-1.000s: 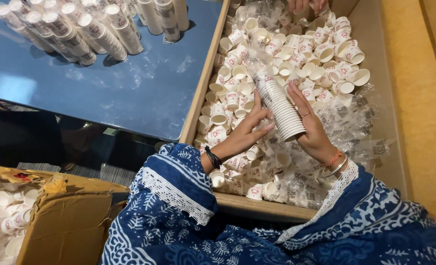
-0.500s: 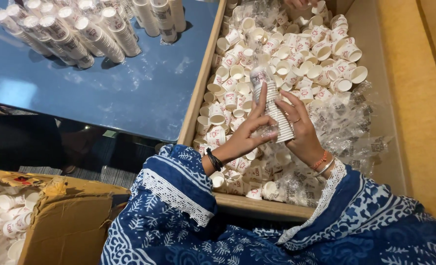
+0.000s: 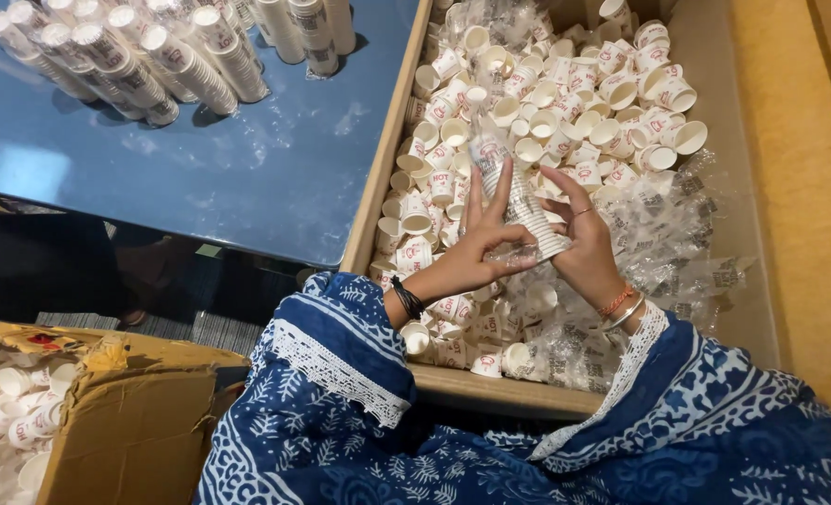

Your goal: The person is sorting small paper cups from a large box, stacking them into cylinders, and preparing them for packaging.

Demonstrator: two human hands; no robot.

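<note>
Both the left hand [image 3: 476,251] and right hand [image 3: 588,251] pinch a tilted stack of white paper cups [image 3: 514,192] in a clear plastic sleeve, steadying it above the cup-filled cardboard tray [image 3: 378,196]

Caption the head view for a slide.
Both hands, left hand and right hand, hold a stack of paper cups over a cup-filled tray.

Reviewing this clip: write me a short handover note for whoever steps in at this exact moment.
Left hand and right hand: both grip one stack of nested paper cups, held tilted over the wooden tray; a clear plastic sleeve covers its upper end.
Things: loose cups and empty sleeves fill the tray. Finished stacks stand on the blue table. A cardboard box at lower left holds more cups.
Done: many stacks are on the table.
Left: this stack is not yet set down; many loose cups are unstacked.
</note>
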